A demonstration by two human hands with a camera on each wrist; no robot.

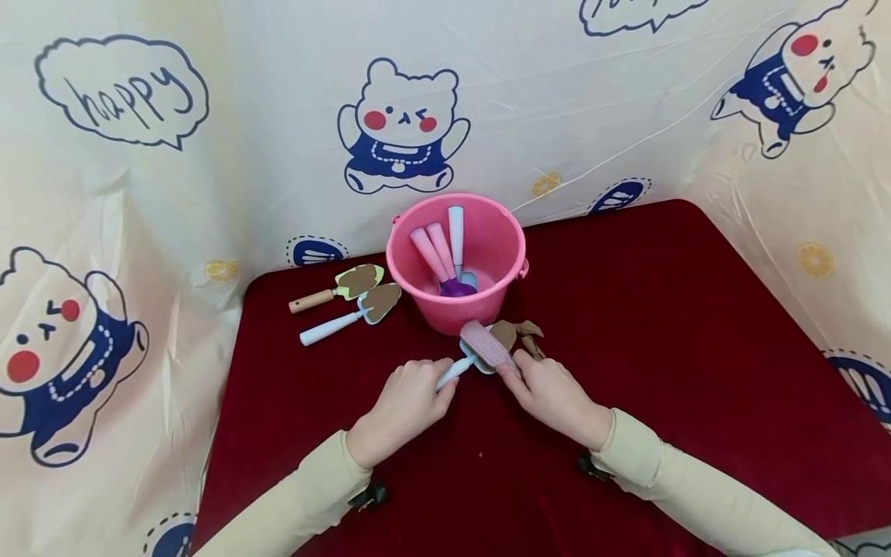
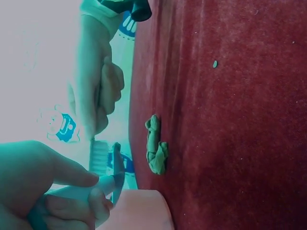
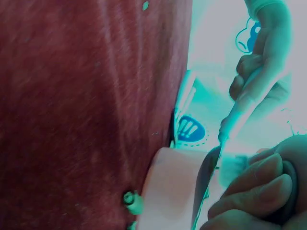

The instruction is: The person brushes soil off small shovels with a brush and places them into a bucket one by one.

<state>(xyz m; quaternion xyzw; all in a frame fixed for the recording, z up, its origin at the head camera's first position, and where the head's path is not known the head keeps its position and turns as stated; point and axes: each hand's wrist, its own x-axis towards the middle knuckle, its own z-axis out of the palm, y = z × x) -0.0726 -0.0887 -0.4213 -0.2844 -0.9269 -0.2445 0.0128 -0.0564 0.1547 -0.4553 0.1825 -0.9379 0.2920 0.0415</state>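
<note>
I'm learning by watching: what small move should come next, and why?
Probably sweep the brush along the trowel: brown matter shows on it, the left hand grips its handle, and the right hand holds the brush close to it.

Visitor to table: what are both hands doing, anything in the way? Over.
Left hand gripping blue-handled trowel. Right hand holding brush over it, contact unclear. Pink bucket close behind, brown pieces alongside; nothing plainly blocking.

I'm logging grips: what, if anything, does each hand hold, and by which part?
The left hand holds a trowel by its pale blue handle; the right hand holds a brush by its handle.
</note>
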